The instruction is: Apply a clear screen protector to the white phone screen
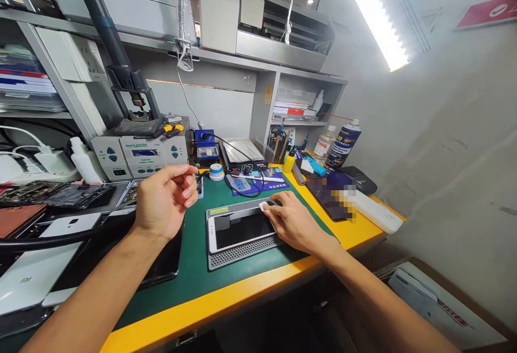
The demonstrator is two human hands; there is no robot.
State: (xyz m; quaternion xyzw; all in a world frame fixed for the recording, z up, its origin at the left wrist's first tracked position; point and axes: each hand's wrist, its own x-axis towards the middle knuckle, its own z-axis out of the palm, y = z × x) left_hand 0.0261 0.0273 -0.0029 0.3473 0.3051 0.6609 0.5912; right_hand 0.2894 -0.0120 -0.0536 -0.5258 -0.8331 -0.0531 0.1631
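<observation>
A phone with a white front frame and dark screen [240, 230] lies face up on a grey perforated mat [230, 258]. Over its right end bends my right hand [293, 221], its thumb and fingers closed on a small white pad [264, 206] by the screen's upper edge. Whether the pad is cloth or paper is unclear. My left hand [163, 199] is raised to the left of the phone, palm turned inward. Its fingers curl in with thumb and index finger together, and no object shows in them.
Phones and phone parts [60, 202] crowd the left side. Behind stand a grey soldering station [139, 156], a blue-lidded jar [216, 172] and a black-based plate device [246, 156]. A yellow bottle [289, 160], spray can [343, 145] and white roll-shaped item [375, 213] are at right. The yellow table edge [210, 307] runs in front.
</observation>
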